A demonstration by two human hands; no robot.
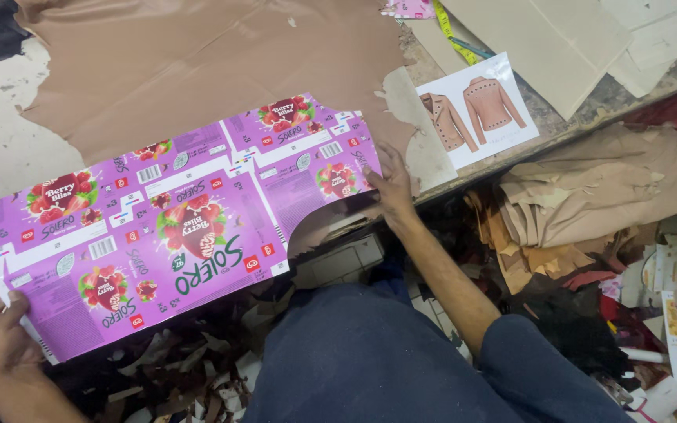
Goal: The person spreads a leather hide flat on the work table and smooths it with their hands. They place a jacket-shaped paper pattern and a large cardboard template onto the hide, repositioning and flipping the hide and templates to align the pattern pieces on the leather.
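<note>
A large purple printed cardboard sheet [174, 227], cut to a curved pattern shape, lies over a brown leather hide [197, 63] on the worktable. My left hand [1, 345] grips the sheet's near left corner. My right hand [389, 188] presses flat on the sheet's right edge, fingers spread, by the table's edge.
A paper picture of two tan jackets [476, 110] lies to the right of the hide. A yellow measuring tape [452, 35] and beige card patterns [558, 39] sit at the far right. Folded tan leather pieces [589, 196] and scraps [197, 368] pile below the table edge.
</note>
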